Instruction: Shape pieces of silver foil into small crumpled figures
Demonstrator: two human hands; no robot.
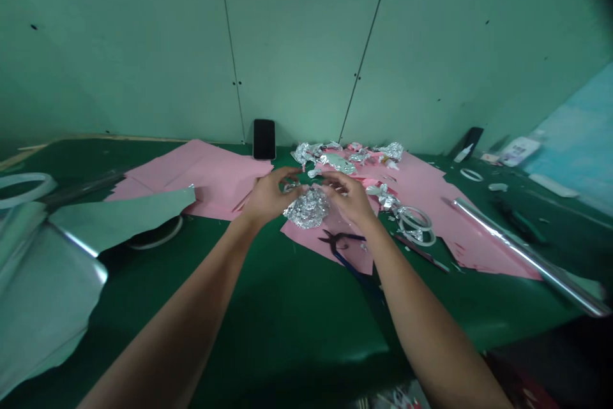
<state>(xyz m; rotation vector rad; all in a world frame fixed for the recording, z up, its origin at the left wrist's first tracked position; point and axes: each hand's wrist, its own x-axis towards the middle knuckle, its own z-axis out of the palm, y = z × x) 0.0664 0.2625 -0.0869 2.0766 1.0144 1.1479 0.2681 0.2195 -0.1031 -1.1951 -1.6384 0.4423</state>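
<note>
A crumpled piece of aluminium foil (307, 208) sits between my two hands, above a small pink paper sheet (306, 237). My left hand (272, 195) has its fingers curled round the foil's left and far side, thumb at its top edge. On the other side, my right hand (348, 195) bends its fingers in against the foil's upper right edge. The far fingertips are partly hidden. Just below my right hand lie pliers with dark blue handles (347, 259), their jaws pointing left on the pink sheet.
Crumpled foil scraps (342, 160) lie at the back. Pink sheets (205, 170) spread left, with a phone (264, 139) against the wall. Tape rolls (416, 225) and a foil roll (527, 256) lie right. A large foil sheet (43, 288) covers the near left.
</note>
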